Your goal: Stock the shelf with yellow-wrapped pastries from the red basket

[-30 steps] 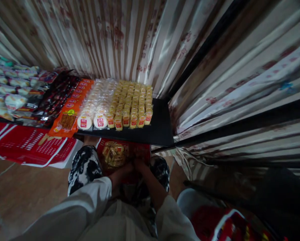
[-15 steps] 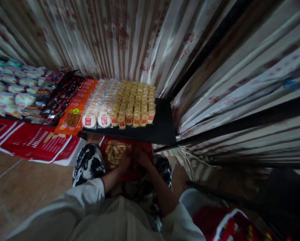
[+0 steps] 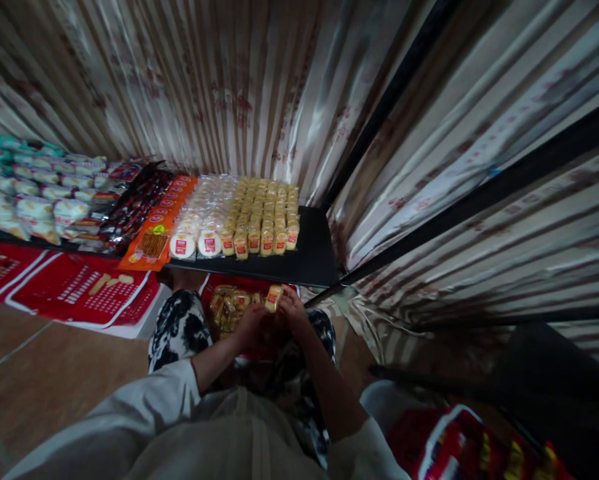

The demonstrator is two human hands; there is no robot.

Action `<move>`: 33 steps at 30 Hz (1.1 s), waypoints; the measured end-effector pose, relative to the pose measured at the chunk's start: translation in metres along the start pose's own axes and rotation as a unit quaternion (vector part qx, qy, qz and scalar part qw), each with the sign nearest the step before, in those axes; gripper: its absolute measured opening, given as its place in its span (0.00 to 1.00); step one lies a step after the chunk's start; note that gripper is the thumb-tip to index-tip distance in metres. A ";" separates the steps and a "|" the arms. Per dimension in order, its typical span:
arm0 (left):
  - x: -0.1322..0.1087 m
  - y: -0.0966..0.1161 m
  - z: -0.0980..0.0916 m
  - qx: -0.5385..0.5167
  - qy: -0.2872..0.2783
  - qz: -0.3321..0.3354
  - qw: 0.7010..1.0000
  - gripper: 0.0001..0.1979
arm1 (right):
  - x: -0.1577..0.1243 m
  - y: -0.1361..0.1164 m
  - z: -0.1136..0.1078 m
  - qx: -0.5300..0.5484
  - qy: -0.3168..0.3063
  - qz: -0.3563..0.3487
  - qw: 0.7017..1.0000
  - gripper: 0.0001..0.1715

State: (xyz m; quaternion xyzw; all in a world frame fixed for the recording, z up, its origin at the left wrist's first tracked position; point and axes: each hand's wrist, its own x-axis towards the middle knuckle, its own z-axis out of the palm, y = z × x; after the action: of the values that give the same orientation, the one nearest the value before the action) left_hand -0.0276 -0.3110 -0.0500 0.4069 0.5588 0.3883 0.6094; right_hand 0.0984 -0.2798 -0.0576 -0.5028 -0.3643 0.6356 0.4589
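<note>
We are gripping a yellow packet (image 3: 273,298) in our right hand (image 3: 293,311) over the red box (image 3: 207,288), with our left hand (image 3: 251,326) beside it, grip unclear.

The small packet (image 3: 273,298) is a clear wrapper around a pale yellow block. It is tilted and raised just above the red bag (image 3: 207,295), gripped at its lower end by the right hand (image 3: 293,310). The left hand (image 3: 252,325) is close beside it on the other side; the dim light hides whether it touches. The red bag lies open on the person's lap between the knees, just below the front edge of the table (image 3: 309,263). Inside it, toward its left side, is a loose heap of similar packets (image 3: 229,303), yellow and glossy, jumbled at all angles.
</note>
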 end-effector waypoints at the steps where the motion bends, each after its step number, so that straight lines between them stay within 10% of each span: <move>1: -0.001 0.004 0.000 -0.034 -0.004 -0.019 0.999 0.08 | -0.002 -0.002 0.000 0.002 0.009 -0.007 1.000 0.31; 6: 0.005 0.016 -0.002 -0.181 0.049 -0.108 0.976 0.07 | -0.006 -0.011 0.001 0.018 0.012 -0.024 0.999 0.31; 17: 0.036 0.038 0.020 -0.214 0.062 0.000 0.975 0.13 | 0.017 -0.035 0.003 -0.046 0.110 -0.144 0.982 0.31; 24: 0.070 0.061 0.037 0.031 0.125 0.092 0.987 0.14 | 0.062 -0.064 -0.018 -0.106 0.173 -0.212 0.956 0.24; 33: 0.086 0.094 0.043 0.326 0.109 0.260 0.903 0.17 | 0.109 -0.079 -0.021 -0.234 0.178 -0.245 0.924 0.22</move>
State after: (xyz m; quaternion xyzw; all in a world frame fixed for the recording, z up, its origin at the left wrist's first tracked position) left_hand 0.0199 -0.1996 0.0076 0.6683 0.5919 0.3712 0.2555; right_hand 0.1278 -0.1517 -0.0226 -0.5954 -0.5268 0.3000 0.5272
